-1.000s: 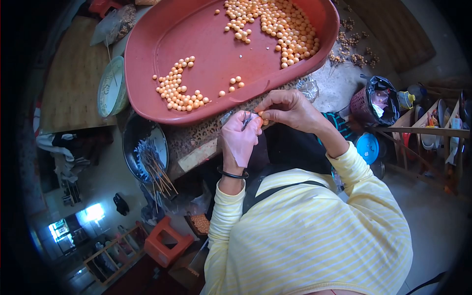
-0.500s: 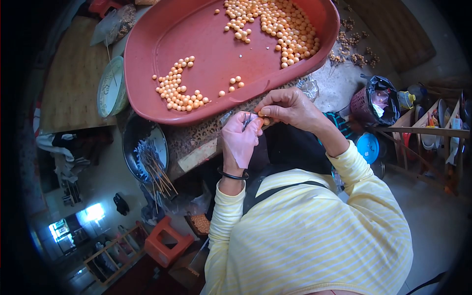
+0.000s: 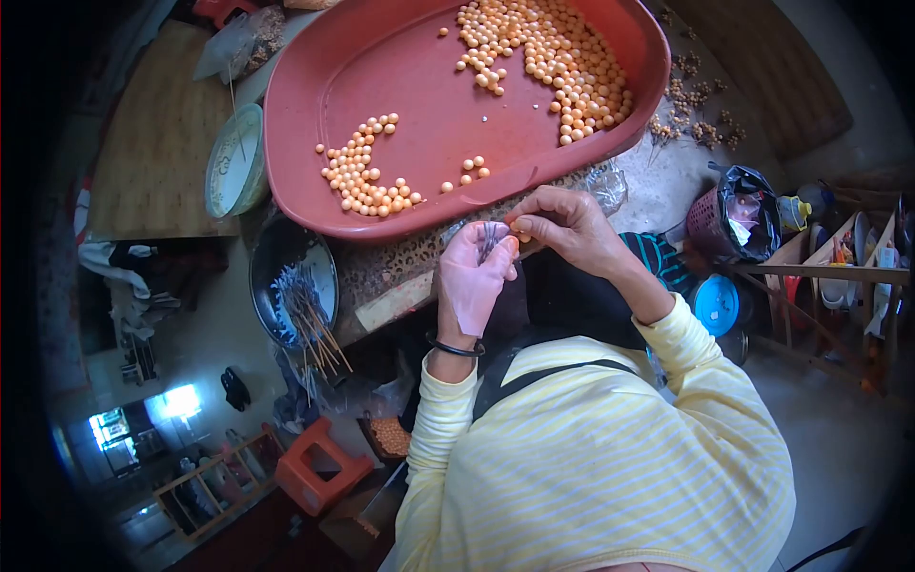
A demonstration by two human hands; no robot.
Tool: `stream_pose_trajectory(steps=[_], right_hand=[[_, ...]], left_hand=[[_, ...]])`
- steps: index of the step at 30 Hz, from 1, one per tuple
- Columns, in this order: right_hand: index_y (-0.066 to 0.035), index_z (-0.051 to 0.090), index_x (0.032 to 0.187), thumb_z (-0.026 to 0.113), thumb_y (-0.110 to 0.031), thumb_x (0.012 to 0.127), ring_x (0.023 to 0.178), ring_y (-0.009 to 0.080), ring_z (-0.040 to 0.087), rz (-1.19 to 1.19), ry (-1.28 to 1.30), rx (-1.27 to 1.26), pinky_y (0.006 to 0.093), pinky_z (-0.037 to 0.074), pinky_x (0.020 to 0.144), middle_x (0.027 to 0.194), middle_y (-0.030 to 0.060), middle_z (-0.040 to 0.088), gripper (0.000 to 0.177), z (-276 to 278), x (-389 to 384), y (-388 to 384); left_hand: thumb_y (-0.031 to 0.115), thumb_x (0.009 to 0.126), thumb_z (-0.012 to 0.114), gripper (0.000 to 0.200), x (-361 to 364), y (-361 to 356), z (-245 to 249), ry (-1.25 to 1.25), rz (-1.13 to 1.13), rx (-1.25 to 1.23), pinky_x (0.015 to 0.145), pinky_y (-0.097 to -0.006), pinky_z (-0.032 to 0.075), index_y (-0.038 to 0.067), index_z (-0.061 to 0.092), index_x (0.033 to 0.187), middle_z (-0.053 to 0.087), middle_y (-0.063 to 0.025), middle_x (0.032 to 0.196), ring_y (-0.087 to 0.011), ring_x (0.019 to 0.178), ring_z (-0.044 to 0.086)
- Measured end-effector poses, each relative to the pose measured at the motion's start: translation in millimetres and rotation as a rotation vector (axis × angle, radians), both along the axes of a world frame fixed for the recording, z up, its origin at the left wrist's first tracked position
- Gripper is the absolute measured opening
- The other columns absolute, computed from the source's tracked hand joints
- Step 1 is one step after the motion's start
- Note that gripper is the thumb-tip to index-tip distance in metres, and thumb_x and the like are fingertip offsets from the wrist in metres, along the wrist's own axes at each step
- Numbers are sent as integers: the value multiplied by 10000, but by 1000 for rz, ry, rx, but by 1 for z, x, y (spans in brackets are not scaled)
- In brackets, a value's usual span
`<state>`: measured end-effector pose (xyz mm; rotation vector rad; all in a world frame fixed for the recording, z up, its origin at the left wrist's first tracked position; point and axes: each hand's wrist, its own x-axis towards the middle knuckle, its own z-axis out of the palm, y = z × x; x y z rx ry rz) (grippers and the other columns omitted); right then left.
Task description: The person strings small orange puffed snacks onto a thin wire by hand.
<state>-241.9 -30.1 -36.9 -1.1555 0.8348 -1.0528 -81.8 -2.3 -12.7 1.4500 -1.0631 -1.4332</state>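
My left hand (image 3: 472,281), with a pale covering over part of it, is closed around a few thin grey-blue stems (image 3: 490,234). Right beside it, my right hand (image 3: 574,231) pinches a small orange bead (image 3: 521,236) against the left fingertips. Whether a stem enters this bead is too small to tell. Both hands are just in front of a large red plastic tub (image 3: 429,124). Orange beads (image 3: 593,91) are heaped at the tub's far right, and a smaller cluster (image 3: 367,176) lies at its near left.
Left of my hands, a dark bowl (image 3: 329,272) holds a bundle of blue-tipped sticks (image 3: 310,315). A pale green bowl (image 3: 216,195) stands farther left. Beaded sprigs (image 3: 701,100) lie right of the tub. A lined basket (image 3: 705,224) and a red stool (image 3: 305,477) are nearby.
The view has shifted slightly, so the tub and bowls appear a little farther right. My hands stay together, with the right fingers changing their pinch slightly at the bead.
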Motion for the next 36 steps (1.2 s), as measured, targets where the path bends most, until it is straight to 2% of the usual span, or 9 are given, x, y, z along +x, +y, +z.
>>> stream_pose_trajectory(steps=[3, 9, 14, 19, 24, 29, 36], right_hand=[[21, 660, 909, 595, -21, 872, 645, 80, 549, -25, 34, -54, 184, 481, 598, 765, 46, 635, 85, 3, 0, -1], [18, 662, 908, 598, -21, 870, 658, 79, 545, -20, -9, 15, 187, 474, 607, 762, 46, 633, 84, 7, 0, 1], [21, 658, 900, 595, -19, 869, 667, 78, 549, -16, 50, -35, 189, 476, 613, 761, 45, 632, 81, 5, 0, 2], [21, 651, 904, 592, -15, 867, 646, 74, 531, -75, 151, -148, 189, 459, 593, 750, 36, 621, 78, -2, 4, 2], [18, 645, 914, 596, -25, 865, 624, 70, 505, -106, 125, -168, 189, 429, 563, 741, 27, 607, 82, 0, 6, 1], [11, 647, 933, 610, -46, 858, 609, 71, 480, -62, 77, -98, 194, 399, 545, 746, 20, 600, 101, 7, 8, 3], [16, 648, 935, 614, -58, 858, 605, 71, 475, -193, 121, -112, 193, 394, 540, 755, 21, 602, 111, -5, 12, 3]], left_hand=[[61, 883, 569, 105, 3, 0, 1, 103, 40, 31, 426, -159, 327, 25, 570, 981, 598, -42, 727, -62, 523, 498], [59, 890, 560, 86, -1, 0, 2, 74, 52, 26, 423, -155, 321, 30, 573, 969, 593, -37, 721, -61, 514, 494], [60, 897, 549, 74, -1, 1, -4, 21, 45, -4, 421, -150, 316, 31, 572, 961, 589, -34, 717, -60, 511, 490], [53, 895, 549, 71, -3, 0, -3, 72, 76, -1, 423, -151, 323, 30, 570, 959, 584, -31, 707, -59, 504, 486], [47, 888, 560, 105, 3, -4, 3, 81, 45, 53, 429, -149, 334, 23, 568, 990, 589, -40, 731, -65, 521, 501], [47, 881, 573, 157, 14, -7, -1, 233, -23, 79, 457, -152, 364, 13, 559, 1033, 602, -61, 797, -80, 577, 533], [36, 869, 573, 181, 23, -3, -2, 217, -2, 14, 501, -163, 394, 1, 547, 1045, 607, -70, 861, -92, 636, 553]])
